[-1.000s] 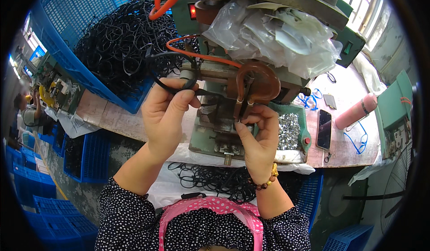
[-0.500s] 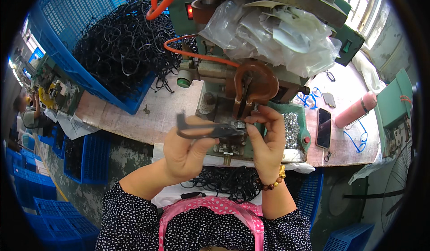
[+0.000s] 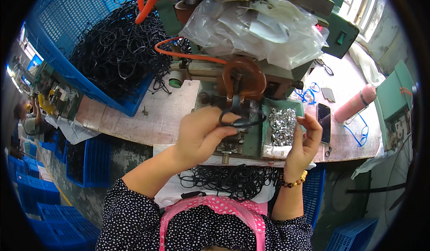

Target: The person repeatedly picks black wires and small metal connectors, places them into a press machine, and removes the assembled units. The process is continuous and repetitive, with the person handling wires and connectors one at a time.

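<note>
My left hand (image 3: 204,134) pinches a black looped strap (image 3: 257,123) and holds it in front of the press (image 3: 268,78), just below its curved brown guard (image 3: 259,87). Motion blurs the strap's far end. My right hand (image 3: 305,145) is at the right side of a green tray of small shiny metal pieces (image 3: 283,128). Its thumb and index fingertips are close together, and anything between them is too small to make out. Below the press, a heap of black straps (image 3: 228,181) lies on a white sheet across my lap.
At the left, a blue crate (image 3: 71,67) holds a big tangle of black straps (image 3: 121,54). A clear plastic bag (image 3: 260,29) hangs over the press. On the table's right are a phone (image 3: 323,123), a pink bottle (image 3: 356,104) and blue straps (image 3: 358,134). Another person (image 3: 29,119) sits far left.
My right hand has left the front of the press and moved right to the tray. My left hand has shifted slightly right with the strap, whose loop now extends in front of the guard.
</note>
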The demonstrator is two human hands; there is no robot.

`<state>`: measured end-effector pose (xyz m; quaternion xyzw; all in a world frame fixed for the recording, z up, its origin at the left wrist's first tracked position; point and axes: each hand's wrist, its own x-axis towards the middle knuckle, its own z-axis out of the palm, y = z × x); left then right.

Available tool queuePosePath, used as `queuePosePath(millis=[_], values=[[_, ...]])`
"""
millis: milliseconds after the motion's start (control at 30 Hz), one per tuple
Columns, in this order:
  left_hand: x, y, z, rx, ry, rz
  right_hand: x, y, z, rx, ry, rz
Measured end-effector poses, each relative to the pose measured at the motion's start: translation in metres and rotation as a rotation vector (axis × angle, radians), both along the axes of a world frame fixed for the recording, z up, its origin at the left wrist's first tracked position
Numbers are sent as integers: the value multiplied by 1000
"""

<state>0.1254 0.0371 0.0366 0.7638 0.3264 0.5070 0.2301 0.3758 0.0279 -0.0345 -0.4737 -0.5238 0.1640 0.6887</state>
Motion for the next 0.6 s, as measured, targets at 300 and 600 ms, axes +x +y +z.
queuePosePath(millis=[300,600], values=[[4,1,-3,49,-19,36,39,0,-34,76,4,-256],[6,2,-3,209,20,46,26,-1,-38,-243,-885,-85]])
